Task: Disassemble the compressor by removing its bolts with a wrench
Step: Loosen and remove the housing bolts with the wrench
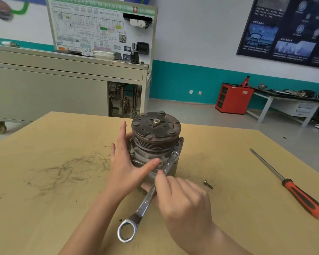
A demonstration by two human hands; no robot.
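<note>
From the head camera, the compressor point(156, 142) stands near the middle of the desk point(44, 199), a bit closer to the far edge. Its round ribbed wheel faces up, with a nut in the middle of the top. The left hand point(123, 170) is flat against the compressor's left side. Its fingers are straight and point up toward the far edge, and its thumb reaches straight across the front. It is not curled round anything. The right hand point(184, 201) is on the near side of the compressor, with its fingers curled round the middle of the wrench point(145, 203). The wrench's small ring sits on a bolt point(175, 154) at the compressor's near right corner. From there the wrench runs long and slanted toward the near edge and to the left. Its big ring hangs free close to the near edge. The hands and the wrench hide the lower front of the compressor, and the right hand's fingertips are tucked out of sight. A loose bolt point(208, 184) lies on the desk just right of the right hand. A screwdriver point(298, 195) with a red and black handle lies near the right edge, its tip pointing to the far edge.
</note>
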